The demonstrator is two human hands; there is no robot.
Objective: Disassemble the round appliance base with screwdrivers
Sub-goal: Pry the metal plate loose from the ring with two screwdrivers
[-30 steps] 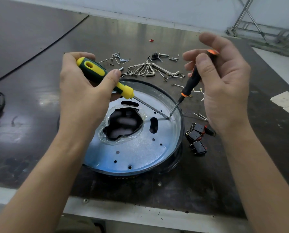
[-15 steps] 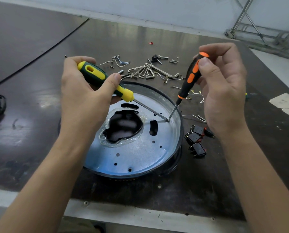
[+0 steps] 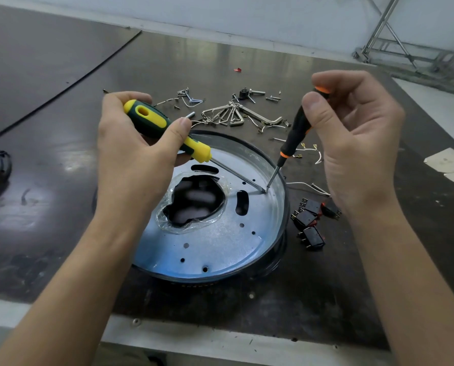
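**Inspector:** Where does the round base (image 3: 215,249) stand?

**Examiner:** It stands on the dark table (image 3: 62,122), between the forearms, with its metal side up. Loose hex keys (image 3: 236,114) lie beyond it at twelve o'clock. Black switches (image 3: 310,220) lie just beside its rim at three o'clock.

**Inspector:** And the grips?

**Examiner:** The left hand (image 3: 136,165) wraps thumb and curled fingers round the yellow-green screwdriver (image 3: 165,128). The right hand (image 3: 352,143) pinches the black-orange screwdriver (image 3: 294,136) near its cap, thumb against fingertips. Both tips meet at one spot on the base, near three o'clock. Whether a screw sits there is too small to tell.

**Inspector:** Your recommendation?

**Examiner:** In my judgement, the larger blade should brace steadily. The slim driver should stand nearer upright and seat squarely before it is turned. Downward pressure should be light, since a slip would likely score the metal or jab the opposite hand.
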